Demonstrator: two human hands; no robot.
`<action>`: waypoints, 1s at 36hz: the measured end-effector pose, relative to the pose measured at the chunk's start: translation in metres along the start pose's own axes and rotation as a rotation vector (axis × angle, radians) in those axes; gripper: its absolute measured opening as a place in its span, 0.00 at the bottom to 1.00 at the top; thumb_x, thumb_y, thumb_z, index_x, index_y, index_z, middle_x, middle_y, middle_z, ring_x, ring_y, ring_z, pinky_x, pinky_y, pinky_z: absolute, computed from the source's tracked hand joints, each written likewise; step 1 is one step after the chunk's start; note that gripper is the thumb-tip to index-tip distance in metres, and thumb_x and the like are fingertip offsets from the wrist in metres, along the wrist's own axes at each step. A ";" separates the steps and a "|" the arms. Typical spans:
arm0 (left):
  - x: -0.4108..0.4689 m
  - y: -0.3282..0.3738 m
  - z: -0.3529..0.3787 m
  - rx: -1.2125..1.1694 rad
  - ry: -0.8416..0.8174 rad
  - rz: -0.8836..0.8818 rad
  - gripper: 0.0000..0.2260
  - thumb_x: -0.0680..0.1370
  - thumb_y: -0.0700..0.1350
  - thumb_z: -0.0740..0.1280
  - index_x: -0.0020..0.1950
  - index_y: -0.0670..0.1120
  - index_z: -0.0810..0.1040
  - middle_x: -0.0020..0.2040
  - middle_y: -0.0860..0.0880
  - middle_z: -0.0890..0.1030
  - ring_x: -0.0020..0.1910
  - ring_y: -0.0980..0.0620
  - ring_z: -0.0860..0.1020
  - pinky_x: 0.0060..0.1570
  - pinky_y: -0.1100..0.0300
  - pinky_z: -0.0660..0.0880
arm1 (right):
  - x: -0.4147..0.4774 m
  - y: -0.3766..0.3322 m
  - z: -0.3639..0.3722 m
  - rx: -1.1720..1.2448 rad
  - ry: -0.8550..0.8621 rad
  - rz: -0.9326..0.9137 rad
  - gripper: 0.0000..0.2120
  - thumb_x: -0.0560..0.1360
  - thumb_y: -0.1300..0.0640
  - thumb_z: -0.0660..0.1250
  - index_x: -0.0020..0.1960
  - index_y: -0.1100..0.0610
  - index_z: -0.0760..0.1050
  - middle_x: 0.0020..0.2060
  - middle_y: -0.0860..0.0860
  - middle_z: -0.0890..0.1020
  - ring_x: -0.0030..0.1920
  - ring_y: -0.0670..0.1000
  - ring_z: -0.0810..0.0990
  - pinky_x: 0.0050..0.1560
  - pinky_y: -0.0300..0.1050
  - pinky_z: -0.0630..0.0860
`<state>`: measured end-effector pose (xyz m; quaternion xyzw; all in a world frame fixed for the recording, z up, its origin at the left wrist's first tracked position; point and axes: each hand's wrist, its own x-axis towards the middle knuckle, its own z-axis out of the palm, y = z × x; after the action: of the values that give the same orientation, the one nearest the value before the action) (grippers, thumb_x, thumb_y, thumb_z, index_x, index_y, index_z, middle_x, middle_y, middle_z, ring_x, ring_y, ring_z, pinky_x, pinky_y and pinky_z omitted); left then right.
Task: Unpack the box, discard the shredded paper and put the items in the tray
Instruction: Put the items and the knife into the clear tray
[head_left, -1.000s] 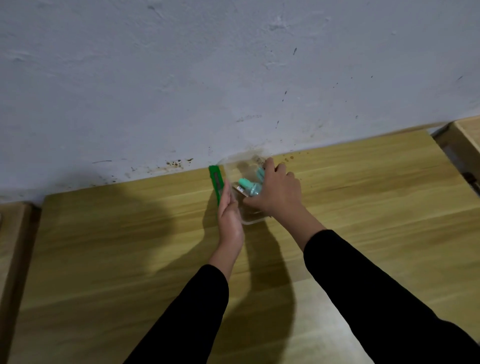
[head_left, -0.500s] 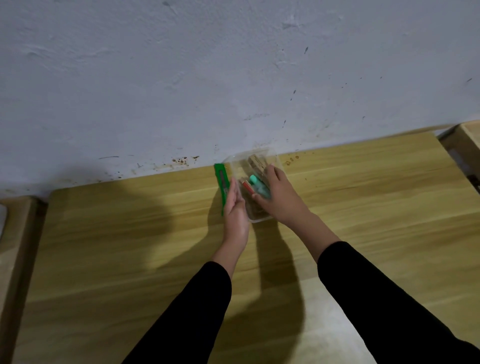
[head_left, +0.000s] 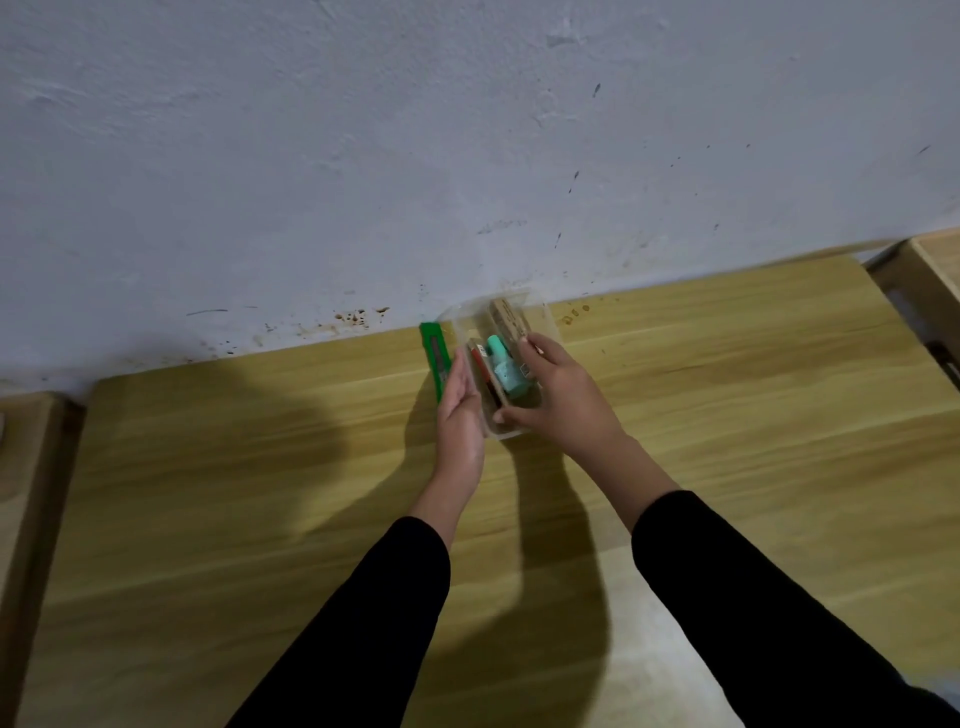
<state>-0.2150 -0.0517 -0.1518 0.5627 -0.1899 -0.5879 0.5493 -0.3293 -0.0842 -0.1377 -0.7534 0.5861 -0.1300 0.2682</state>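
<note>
Scuffed white wall behind wooden counter. Left hand flat, fingers straight, pressed to tray's left side. Right hand wrapped over right rim, gripping clear tray. Tray near wall, holding teal bottle, tan box, dark-red item. Green cutter just left, on counter. No box or shredded paper in view; task likely near done.

Clear tray – teal bottle inside

Plain workroom or bare home corner, exact kind not clear. Wooden table pushed against rough white painted wall with dark stains near bottom. More light wooden furniture at right edge.
</note>
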 end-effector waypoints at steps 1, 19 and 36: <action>0.000 0.000 -0.001 0.005 -0.005 -0.001 0.26 0.79 0.28 0.48 0.75 0.45 0.59 0.76 0.48 0.61 0.75 0.50 0.60 0.73 0.52 0.60 | 0.000 -0.001 0.003 -0.012 0.029 -0.001 0.44 0.62 0.47 0.77 0.71 0.59 0.62 0.72 0.55 0.64 0.71 0.55 0.65 0.71 0.50 0.65; 0.001 -0.004 0.002 0.073 -0.008 0.043 0.24 0.81 0.30 0.48 0.75 0.45 0.57 0.77 0.48 0.58 0.75 0.53 0.58 0.64 0.67 0.60 | -0.012 -0.002 -0.006 -0.195 0.014 0.040 0.32 0.71 0.50 0.69 0.68 0.66 0.65 0.68 0.58 0.65 0.67 0.55 0.63 0.68 0.46 0.65; 0.001 0.000 -0.002 0.034 -0.078 0.070 0.24 0.79 0.27 0.48 0.75 0.40 0.56 0.76 0.45 0.60 0.73 0.53 0.61 0.47 0.79 0.71 | 0.002 -0.007 0.011 -0.086 0.093 0.054 0.39 0.61 0.54 0.79 0.67 0.62 0.66 0.63 0.57 0.69 0.63 0.56 0.66 0.65 0.51 0.70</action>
<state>-0.2126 -0.0520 -0.1526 0.5417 -0.2405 -0.5865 0.5521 -0.3176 -0.0825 -0.1431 -0.7414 0.6230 -0.1321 0.2115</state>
